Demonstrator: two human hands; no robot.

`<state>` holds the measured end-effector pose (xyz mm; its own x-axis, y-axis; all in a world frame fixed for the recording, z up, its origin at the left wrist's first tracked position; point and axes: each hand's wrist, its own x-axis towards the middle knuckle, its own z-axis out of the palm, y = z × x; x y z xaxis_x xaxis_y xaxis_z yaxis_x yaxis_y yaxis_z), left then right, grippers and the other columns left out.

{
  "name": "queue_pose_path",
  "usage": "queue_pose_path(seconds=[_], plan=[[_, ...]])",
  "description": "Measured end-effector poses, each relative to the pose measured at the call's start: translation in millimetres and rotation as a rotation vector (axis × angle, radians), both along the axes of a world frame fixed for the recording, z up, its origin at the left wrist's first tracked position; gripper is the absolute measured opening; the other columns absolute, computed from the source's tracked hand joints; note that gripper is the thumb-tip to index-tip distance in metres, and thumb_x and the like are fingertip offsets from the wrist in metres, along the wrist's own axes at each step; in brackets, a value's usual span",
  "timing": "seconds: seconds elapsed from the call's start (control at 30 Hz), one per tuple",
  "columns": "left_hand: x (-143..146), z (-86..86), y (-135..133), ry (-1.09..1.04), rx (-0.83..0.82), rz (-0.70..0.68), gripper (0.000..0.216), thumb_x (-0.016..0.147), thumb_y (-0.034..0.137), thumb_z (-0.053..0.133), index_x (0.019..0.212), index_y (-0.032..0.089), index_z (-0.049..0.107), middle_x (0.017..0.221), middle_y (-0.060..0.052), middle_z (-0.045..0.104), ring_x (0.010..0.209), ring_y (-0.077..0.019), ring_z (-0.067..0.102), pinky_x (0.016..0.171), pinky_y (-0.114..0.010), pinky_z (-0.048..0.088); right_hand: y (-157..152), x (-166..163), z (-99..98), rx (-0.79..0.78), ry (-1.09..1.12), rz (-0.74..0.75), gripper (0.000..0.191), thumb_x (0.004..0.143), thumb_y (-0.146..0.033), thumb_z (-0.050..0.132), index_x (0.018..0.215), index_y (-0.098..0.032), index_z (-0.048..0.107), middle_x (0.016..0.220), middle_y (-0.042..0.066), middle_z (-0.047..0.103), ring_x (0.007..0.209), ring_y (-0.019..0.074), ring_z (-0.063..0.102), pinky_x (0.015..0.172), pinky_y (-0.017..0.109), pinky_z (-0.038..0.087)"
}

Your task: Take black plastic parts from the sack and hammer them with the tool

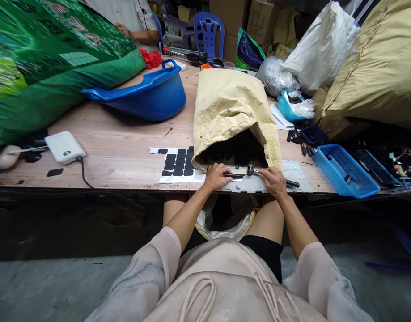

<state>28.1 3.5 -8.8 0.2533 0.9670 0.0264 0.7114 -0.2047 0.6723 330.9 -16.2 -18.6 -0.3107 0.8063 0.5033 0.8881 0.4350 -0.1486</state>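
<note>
My left hand point(216, 175) is closed round a thin black rod-like part point(235, 176) at the near table edge. My right hand point(274, 180) pinches a small black piece with a metal shaft point(251, 170) just right of it. Both hands rest in front of the open mouth of a tan paper sack point(230, 112) that lies on the table with dark parts inside. A white sheet of black adhesive pads point(179, 163) lies just left of my left hand. Another black rod point(292, 183) lies beside my right hand.
A blue basin point(148, 96) and a big green sack point(40, 67) fill the left side, with a white box and cable point(65, 147). A blue tray point(344, 172) sits at right below tan and white sacks. An open bag point(225, 223) hangs between my knees. Another person's hand point(124, 29) is at the far end.
</note>
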Motion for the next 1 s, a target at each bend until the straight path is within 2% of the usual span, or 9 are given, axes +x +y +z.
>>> queue_pose_path(seconds=[0.3,0.57,0.83,0.93,1.0], plan=[[-3.6,-5.6,0.4,0.007,0.029,-0.006,0.018,0.079,0.032,0.082,0.097,0.031,0.082,0.1,-0.001,0.073,0.107,-0.026,0.057,0.103,-0.043,0.041,4.9,2.7,-7.1,-0.065,0.071,-0.029,0.028,0.102,-0.033,0.056,0.113,-0.027,0.081,0.094,0.007,0.068,0.092,0.0228,0.061,0.088,0.036,0.051],[-6.1,-3.7,-1.3,0.005,0.028,-0.012,0.019,0.08,0.033,0.082,0.099,0.031,0.082,0.102,-0.002,0.073,0.108,-0.0271,0.057,0.104,-0.044,0.041,3.0,-0.2,-7.8,-0.106,0.054,-0.077,0.028,0.099,-0.03,0.059,0.116,-0.028,0.08,0.098,0.007,0.067,0.098,0.0248,0.059,0.089,0.037,0.05],[-4.7,0.1,0.9,0.035,0.026,-0.009,0.019,0.08,0.031,0.083,0.099,0.029,0.082,0.102,-0.003,0.072,0.109,-0.0278,0.058,0.104,-0.044,0.041,2.3,-2.6,-5.6,-0.083,0.062,-0.077,0.027,0.097,-0.029,0.06,0.114,-0.025,0.081,0.097,0.008,0.067,0.097,0.0246,0.059,0.088,0.036,0.05],[-5.2,5.8,-12.0,0.032,0.108,-0.029,0.017,0.082,0.031,0.081,0.099,0.027,0.081,0.105,-0.005,0.072,0.11,-0.0286,0.057,0.103,-0.045,0.042,2.2,-3.3,-5.3,-0.078,0.072,-0.084,0.026,0.096,-0.03,0.06,0.113,-0.026,0.081,0.096,0.007,0.068,0.095,0.0242,0.058,0.087,0.036,0.05],[-5.1,8.0,-32.6,0.003,0.186,-0.107,0.018,0.087,0.034,0.076,0.102,0.025,0.08,0.11,-0.008,0.071,0.111,-0.0289,0.058,0.103,-0.046,0.044,2.2,-3.7,-5.5,-0.084,0.082,-0.085,0.026,0.096,-0.03,0.061,0.113,-0.026,0.081,0.096,0.007,0.068,0.095,0.0241,0.058,0.088,0.036,0.05]])
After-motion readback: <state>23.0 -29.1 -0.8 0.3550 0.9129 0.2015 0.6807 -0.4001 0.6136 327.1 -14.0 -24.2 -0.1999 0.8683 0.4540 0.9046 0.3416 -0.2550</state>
